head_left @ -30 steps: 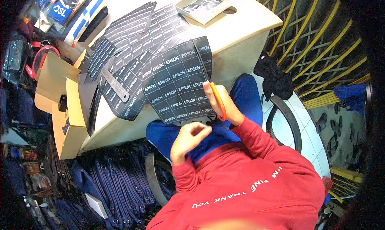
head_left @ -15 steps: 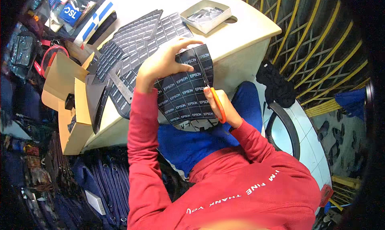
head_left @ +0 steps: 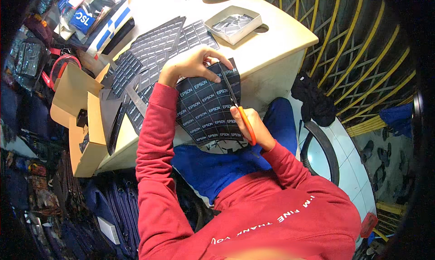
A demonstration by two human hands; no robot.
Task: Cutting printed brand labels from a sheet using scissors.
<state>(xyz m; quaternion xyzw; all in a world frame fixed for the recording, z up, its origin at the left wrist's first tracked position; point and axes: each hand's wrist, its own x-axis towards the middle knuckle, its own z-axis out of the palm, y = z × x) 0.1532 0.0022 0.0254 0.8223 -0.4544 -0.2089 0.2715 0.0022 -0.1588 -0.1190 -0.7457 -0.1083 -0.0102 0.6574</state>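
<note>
A black sheet (head_left: pixel 204 110) printed with rows of white lettering in a grid of labels hangs, slightly curved, over my lap at the table's front edge. My left hand (head_left: pixel 195 65) grips its upper edge, with the thumb on the near face and the fingers curled over the top. Orange-handled scissors (head_left: pixel 247 126) are in my right hand (head_left: pixel 259 127), their blades pointing up along the sheet's right part. A narrow strip to the right of the blades is partly split from the rest. Below the sheet, a pale round surface with dark scraps on it shows in part.
More printed sheets (head_left: pixel 156 35) lie overlapped on the pale table (head_left: pixel 285 31), beside a metal ruler (head_left: pixel 136 100). A shallow white box (head_left: pixel 248 32) holds cut pieces. An open cardboard box (head_left: pixel 96 117) stands at the left edge. A folding metal gate (head_left: pixel 358 47) is at right.
My left hand's fingers have come further over the sheet's top edge, near the cut. My right hand and the scissors have shifted slightly down. The left forearm has swung a little leftward.
</note>
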